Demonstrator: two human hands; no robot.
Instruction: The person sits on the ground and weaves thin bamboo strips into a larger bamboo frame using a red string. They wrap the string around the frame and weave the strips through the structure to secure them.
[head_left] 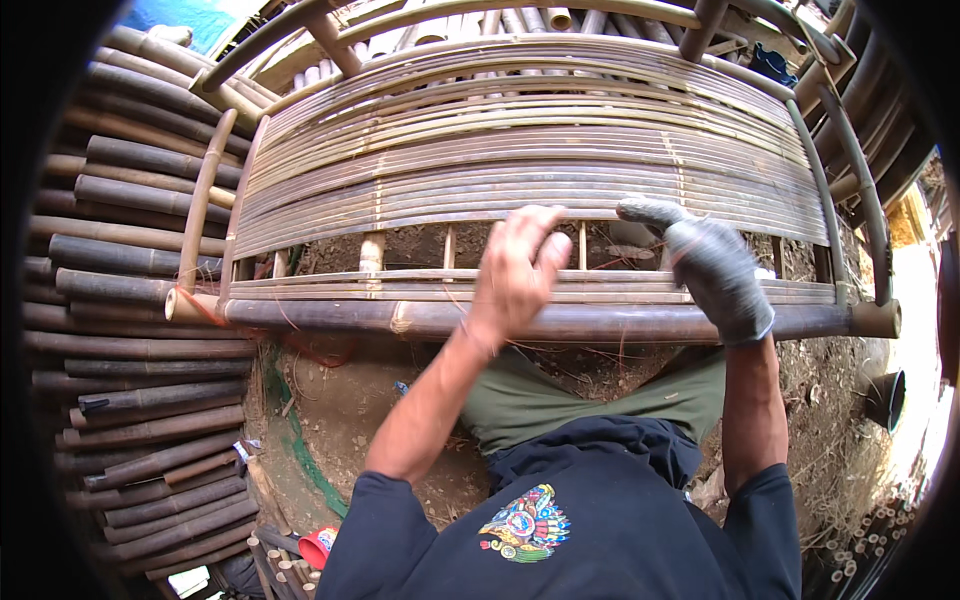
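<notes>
A bamboo bench (620, 322) with a seat of long thin bamboo slats (500, 185) lies across the view before me. My left hand (520, 265), bare and slightly blurred, is over the gap near the seat's front; its thumb stands apart and its fingertips reach the foremost slat of the main group. To its right is my right hand (718, 268) in a grey work glove, blurred, its fingers stretched leftward along that same slat edge. I see nothing held in either hand. A narrower strip of slats (350, 286) runs along the thick front pole, partly behind my hands.
Stacked dark bamboo poles (150, 345) fill the left side. More cut bamboo (860, 550) lies at the lower right. A green net strip (315, 465) and a red cup-like object (318, 546) are on the ground at left. My legs (540, 395) extend under the bench front.
</notes>
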